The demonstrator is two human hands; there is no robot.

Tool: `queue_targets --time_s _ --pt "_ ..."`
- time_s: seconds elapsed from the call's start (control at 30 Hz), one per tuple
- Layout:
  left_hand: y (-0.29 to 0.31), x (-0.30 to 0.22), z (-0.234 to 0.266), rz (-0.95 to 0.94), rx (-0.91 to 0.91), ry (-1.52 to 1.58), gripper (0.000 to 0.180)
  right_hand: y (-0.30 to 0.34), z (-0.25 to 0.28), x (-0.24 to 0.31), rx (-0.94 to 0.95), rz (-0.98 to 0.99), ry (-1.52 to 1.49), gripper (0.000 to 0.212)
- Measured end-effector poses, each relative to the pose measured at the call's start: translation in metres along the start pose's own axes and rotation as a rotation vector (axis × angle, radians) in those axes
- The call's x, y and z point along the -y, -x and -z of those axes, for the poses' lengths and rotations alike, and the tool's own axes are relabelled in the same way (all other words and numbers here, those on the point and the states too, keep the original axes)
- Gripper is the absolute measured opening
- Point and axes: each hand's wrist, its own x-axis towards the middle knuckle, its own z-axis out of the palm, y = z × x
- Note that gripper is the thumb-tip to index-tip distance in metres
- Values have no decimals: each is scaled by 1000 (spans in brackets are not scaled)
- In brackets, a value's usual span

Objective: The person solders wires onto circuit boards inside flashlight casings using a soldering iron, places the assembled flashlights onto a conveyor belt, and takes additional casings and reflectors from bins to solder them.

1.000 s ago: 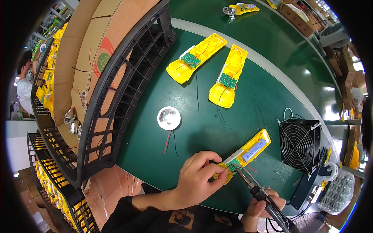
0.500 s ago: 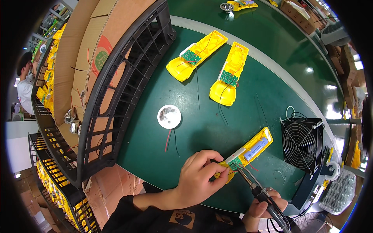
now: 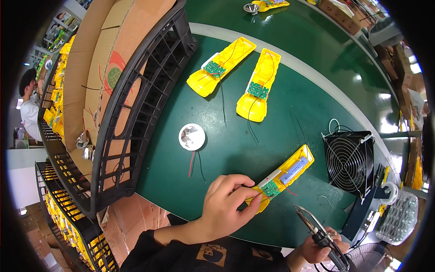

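Observation:
My left hand [image 3: 224, 208] pinches a thin wire against the near end of a yellow plastic shell [image 3: 285, 177], which carries a small green circuit board [image 3: 272, 189] and lies on the green table [image 3: 317, 90]. My right hand [image 3: 321, 247] grips a soldering iron [image 3: 317, 229]. Its tip is lifted clear, to the right of the board. Two more yellow shells [image 3: 222, 65] [image 3: 258, 86] with green boards and loose wires lie farther back.
A white round spool [image 3: 191, 137] with red and black wires sits left of centre. A black fan [image 3: 349, 161] stands at the right. A black crate [image 3: 131, 109] lined with cardboard fills the left. Another person [image 3: 29, 106] stands far left by the shelves.
The soldering iron tip has pulled back from the circuit board, down and to the right. My left hand stays on the shell and wire.

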Motion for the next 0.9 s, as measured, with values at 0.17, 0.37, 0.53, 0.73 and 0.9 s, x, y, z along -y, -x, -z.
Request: queue_targets --time_s 0.17,0.37,0.53,0.73,0.9 --pt "0 -2 16 -184 50 -110 22 -8 24 -11 -50 -13 127 33" --pt "5 -7 20 -295 217 -240 23 -4 41 -19 -59 -84 -124 28" --pt "8 -14 17 -229 279 -340 21 -2 44 -23 -169 -102 38 37" --pt "6 -9 12 -231 175 -180 15 -2 46 -23 -264 -131 44 37" --pt "5 -6 11 -190 132 -131 11 -5 42 -16 -147 -135 19 37"
